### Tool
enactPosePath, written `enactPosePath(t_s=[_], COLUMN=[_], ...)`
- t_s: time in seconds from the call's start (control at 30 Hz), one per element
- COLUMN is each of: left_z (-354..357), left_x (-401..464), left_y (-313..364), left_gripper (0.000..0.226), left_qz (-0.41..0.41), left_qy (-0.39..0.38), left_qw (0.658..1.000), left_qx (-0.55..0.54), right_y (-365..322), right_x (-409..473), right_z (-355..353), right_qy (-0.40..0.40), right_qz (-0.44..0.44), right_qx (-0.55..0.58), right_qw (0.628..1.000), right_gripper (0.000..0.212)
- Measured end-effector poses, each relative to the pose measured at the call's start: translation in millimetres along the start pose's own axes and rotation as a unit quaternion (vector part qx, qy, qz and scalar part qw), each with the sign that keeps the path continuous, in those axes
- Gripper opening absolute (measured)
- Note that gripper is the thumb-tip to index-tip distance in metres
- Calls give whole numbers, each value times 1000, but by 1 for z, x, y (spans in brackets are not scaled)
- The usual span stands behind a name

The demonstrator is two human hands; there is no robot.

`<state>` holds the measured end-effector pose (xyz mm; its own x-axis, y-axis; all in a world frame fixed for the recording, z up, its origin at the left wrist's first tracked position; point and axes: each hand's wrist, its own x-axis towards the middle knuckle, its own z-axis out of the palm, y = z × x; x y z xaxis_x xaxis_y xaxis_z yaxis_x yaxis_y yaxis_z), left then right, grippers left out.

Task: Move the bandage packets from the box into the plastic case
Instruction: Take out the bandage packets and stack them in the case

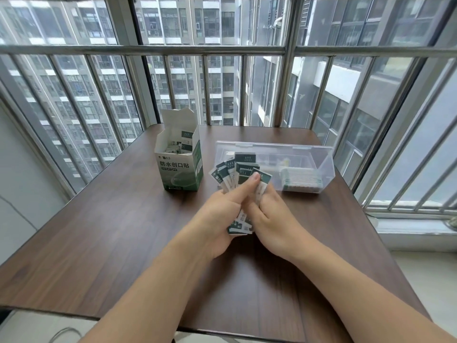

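L hand (217, 219): grips fanned bandage packets (235, 172)
R hand (269, 216): fingers curled round same packets
Box (179, 164): open, upright, left of plastic case (309, 159)

Dark wood-grain table (103, 243) set against a corner of floor-to-ceiling windows (173, 82). Metal guard rail (148, 49) with vertical bars runs across the glass. High-rise apartment blocks (81, 95) outside. Even daylight. Pale wall (17, 169) at left; light floor (420, 280) at right.
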<state>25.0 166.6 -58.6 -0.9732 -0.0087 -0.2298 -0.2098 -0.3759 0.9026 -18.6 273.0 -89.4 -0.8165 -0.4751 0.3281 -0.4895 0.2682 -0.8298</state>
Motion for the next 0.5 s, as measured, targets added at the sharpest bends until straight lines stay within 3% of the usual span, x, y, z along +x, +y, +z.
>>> enactPosePath(t_s=[0.1, 0.27, 0.4, 0.5], left_z=[0, -3, -5, -3], left_x=[1, -3, -2, -1], left_y=[2, 0, -4, -7], left_gripper=[31, 24, 19, 24], left_qz=[16, 10, 7, 23], left_qy=[20, -29, -9, 14], left_qw=[1000, 999, 1000, 1000], left_qx=[-5, -25, -17, 1], right_y=[-1, -5, -20, -33], right_x=[-3, -7, -8, -9], right_z=[-7, -11, -40, -48], right_qy=[4, 33, -46, -142], right_qz=[-22, -14, -75, -96], right_qx=[28, 71, -96, -294], right_qw=[999, 997, 992, 940], right_gripper=[36, 98, 134, 159])
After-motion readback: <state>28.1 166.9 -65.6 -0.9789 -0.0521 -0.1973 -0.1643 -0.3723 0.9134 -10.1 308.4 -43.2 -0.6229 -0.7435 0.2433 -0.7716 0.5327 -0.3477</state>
